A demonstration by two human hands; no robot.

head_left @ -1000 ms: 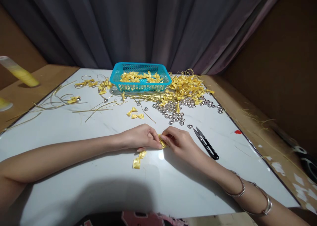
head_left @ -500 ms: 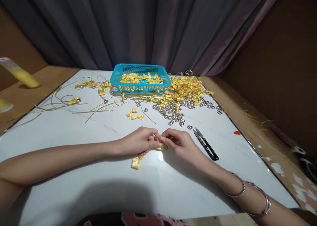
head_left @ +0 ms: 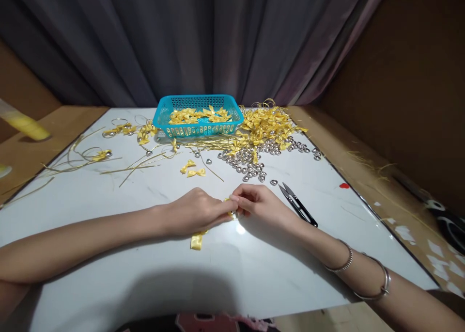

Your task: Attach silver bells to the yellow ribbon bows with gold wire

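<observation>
In the head view, the blue basket [head_left: 198, 128] stands at the far side of the white bench [head_left: 152, 274], with yellow bows [head_left: 183, 115] inside it. On the near side of the basket, well apart from it, the left hand [head_left: 198, 208] and the right hand [head_left: 259, 203] meet, fingers drawn in narrow and pinching a small yellow piece [head_left: 231, 214] between them; a silvery bit shows at it, but the fingertips hide how the parts join. Another ribbon piece [head_left: 196, 242], farther from the basket, lies partly beneath the left hand. Between basket and hands rest two loose bows [head_left: 196, 172]. Right of the basket is a heap of bows and wire loops [head_left: 269, 126], silver beads [head_left: 247, 169] spread before it; nearer the wearer and right of the basket lie black snips [head_left: 301, 208]. Gold wires [head_left: 140, 165] lie to the basket's left and front. The step in hand looks like fine fastening or shaping of the pinched piece; the next move seems to call for a steady hold by the left fingers while the right ones make a small, precise twist or tuck
</observation>
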